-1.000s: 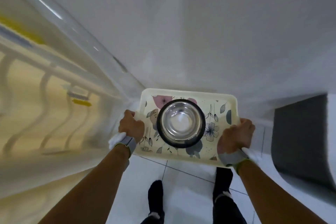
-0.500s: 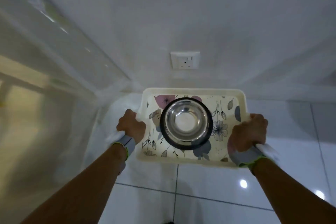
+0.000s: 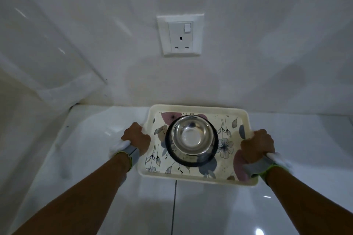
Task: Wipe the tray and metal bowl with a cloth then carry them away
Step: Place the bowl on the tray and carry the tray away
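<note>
A cream tray [image 3: 198, 108] with a flower print is held level above the white tiled floor, close to a wall. My left hand [image 3: 136, 138] grips its left rim and my right hand [image 3: 257, 145] grips its right rim, fingers curled round the edges. A shiny metal bowl [image 3: 192, 136] with a black base ring stands upright in the middle of the tray. No cloth is in view.
A white wall socket [image 3: 180, 35] sits on the wall straight ahead, above the tray. A glossy white panel [image 3: 47, 59] slants along the left. White floor tiles [image 3: 210, 206] with a dark grout line lie below.
The view has swung toward the wall and come closer; the socket is now larger and higher. The tray with the bowl sits lower, near the floor. Both hands keep their hold.
</note>
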Tool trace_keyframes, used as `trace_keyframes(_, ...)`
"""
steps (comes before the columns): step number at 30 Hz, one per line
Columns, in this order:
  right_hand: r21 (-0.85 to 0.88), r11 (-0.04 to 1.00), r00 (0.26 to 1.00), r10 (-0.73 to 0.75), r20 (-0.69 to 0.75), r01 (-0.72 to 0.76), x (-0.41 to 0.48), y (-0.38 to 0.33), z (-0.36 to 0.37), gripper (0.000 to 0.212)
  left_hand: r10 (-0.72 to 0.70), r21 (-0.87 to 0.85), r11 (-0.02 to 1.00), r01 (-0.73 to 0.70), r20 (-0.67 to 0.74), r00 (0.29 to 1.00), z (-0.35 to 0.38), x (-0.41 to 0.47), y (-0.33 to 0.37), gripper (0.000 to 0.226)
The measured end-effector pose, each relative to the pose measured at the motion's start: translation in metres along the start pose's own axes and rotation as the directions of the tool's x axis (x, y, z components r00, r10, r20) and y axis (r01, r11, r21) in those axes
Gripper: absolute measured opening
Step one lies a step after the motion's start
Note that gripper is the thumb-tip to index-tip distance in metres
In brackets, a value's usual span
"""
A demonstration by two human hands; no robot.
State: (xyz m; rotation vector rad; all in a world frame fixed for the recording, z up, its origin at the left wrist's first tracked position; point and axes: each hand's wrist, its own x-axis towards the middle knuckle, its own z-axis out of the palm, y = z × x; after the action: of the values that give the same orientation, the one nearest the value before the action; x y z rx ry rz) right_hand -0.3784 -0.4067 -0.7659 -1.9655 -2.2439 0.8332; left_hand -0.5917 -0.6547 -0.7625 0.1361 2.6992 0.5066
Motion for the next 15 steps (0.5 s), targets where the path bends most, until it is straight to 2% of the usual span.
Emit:
trace_keyframes(1, -0.001, 1.0, 1.0, -0.008, 0.004, 0.008, 0.002, 0.001, 0.004, 0.03, 0.0, 0.005, 1.0, 0.0, -0.001, 1.0, 0.003, 0.002, 0.0, 0.018)
trace_keyframes(4, 0.022, 0.999, 0.994, -0.026, -0.104, 0.028, 0.006, -0.001, 0.01, 0.025, 0.018, 0.03, 0.999, -0.018, 0.003, 1.0, 0.01, 0.005, 0.001, 0.018)
trace_keyframes(9, 0.028, 0.999, 0.988, -0.034, -0.149, 0.038, 0.01, -0.004, 0.018, 0.025, 0.008, 0.036, 0.999, -0.008, 0.003, 1.0, 0.017, 0.009, 0.002, 0.016)
trace_keyframes(12, -0.045, 0.996, 0.992, -0.082, -0.099, 0.078, 0.013, -0.004, 0.021, 0.026, 0.015, 0.053, 0.998, -0.015, 0.0, 1.0, 0.02, 0.009, 0.002, 0.015)
trace_keyframes(15, -0.046, 0.994, 0.993, -0.101, -0.055, 0.099, 0.013, 0.001, 0.012, 0.027, 0.026, 0.057, 0.998, -0.026, -0.007, 1.0, 0.02, 0.011, 0.002, 0.014)
